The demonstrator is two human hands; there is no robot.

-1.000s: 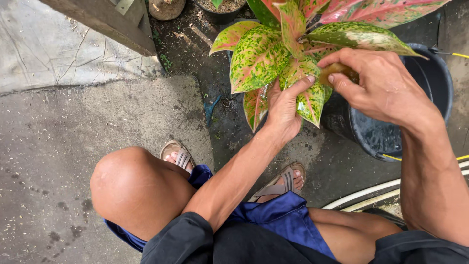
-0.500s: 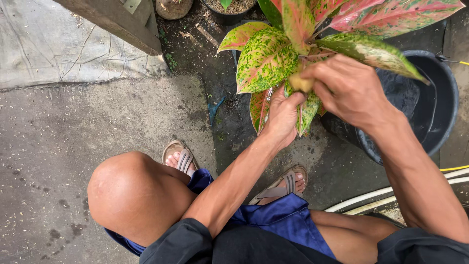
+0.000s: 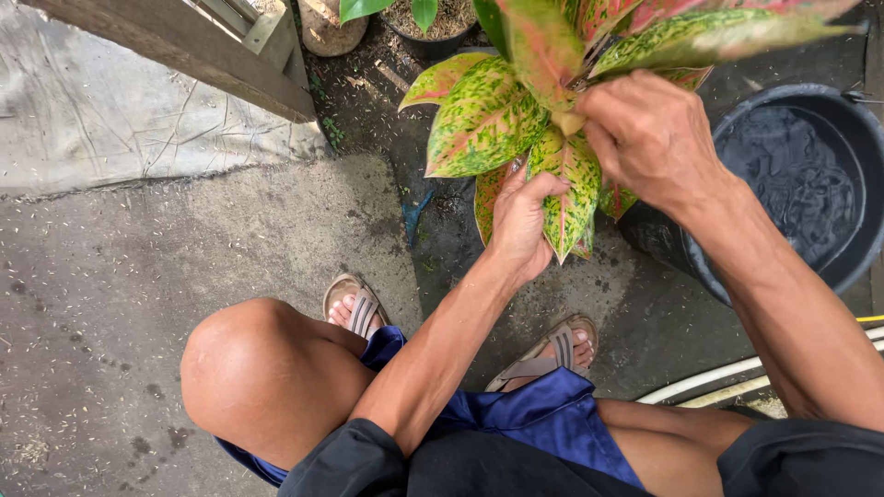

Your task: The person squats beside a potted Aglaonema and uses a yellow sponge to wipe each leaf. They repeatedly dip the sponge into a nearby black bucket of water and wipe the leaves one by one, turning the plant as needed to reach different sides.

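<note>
Here both hands (image 3: 589,175) grip the speckled plant (image 3: 516,110).

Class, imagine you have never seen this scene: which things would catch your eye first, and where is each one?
First comes the plant at top centre, its leaves speckled green, yellow and pink. Both hands are in it: the left hand grips a lower leaf from beneath, and the right hand closes around the stems. To the right stands a black bucket of dark water on the wet concrete floor.
</note>
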